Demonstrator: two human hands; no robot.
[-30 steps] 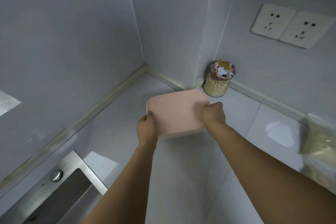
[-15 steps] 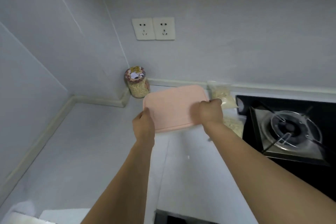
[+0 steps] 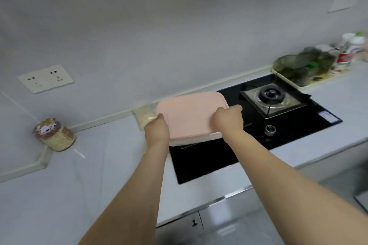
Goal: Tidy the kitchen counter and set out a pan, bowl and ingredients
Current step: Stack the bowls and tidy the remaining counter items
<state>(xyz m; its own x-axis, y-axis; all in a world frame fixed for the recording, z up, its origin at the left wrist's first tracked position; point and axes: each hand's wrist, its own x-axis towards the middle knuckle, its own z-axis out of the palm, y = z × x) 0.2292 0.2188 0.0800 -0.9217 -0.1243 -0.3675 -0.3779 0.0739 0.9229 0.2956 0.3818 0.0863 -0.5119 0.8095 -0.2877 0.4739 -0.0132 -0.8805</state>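
Head view: pink-lidded container (image 3: 191,115) has shifted right since 0.5 s ago, from beside the jar (image 3: 54,135) to above the hob (image 3: 258,125) near edge. Left hand (image 3: 156,130) and right hand (image 3: 229,119) clamp opposite sides, arms extended (thumbs on lid). Count: one container, one jar, one bag (image 3: 144,115), one burner (image 3: 270,93) visible.

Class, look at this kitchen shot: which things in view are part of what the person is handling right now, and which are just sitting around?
In use:
- pink-lidded container, carried above the hob
- left hand and right hand, gripping its two ends

Just sitting around:
- cartoon-lidded jar in the corner
- bag of grains by the wall
- gas burner
- tray of bottles and jars
- wall sockets
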